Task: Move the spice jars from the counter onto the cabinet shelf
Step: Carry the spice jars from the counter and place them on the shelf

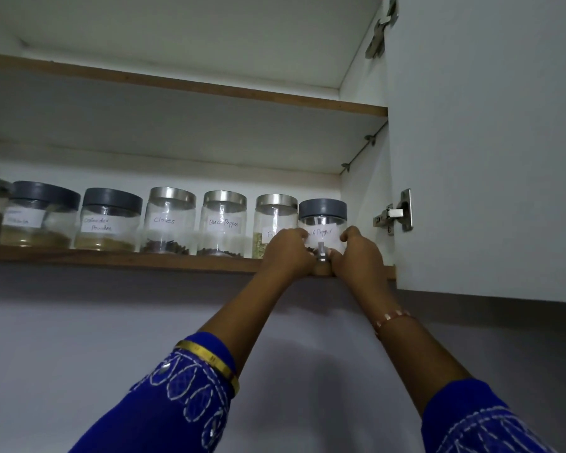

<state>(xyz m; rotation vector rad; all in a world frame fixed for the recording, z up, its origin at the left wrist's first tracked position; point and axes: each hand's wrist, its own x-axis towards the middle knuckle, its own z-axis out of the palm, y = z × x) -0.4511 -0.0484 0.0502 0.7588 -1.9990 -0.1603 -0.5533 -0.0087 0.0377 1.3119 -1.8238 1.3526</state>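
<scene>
Inside the open cabinet, lower shelf [118,258] carries a row of labelled jars. At its right end stands a grey-lidded jar [322,223], upright, clasped from both sides by left hand [286,251] and right hand [356,253].

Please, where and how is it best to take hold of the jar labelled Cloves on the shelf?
Probably grip the Cloves jar around its glass body, below the steel lid, coming straight from the front over the shelf edge. It stands upright, and the coriander powder jar and black pepper jar stand close on either side, leaving little room for fingers there.
</scene>
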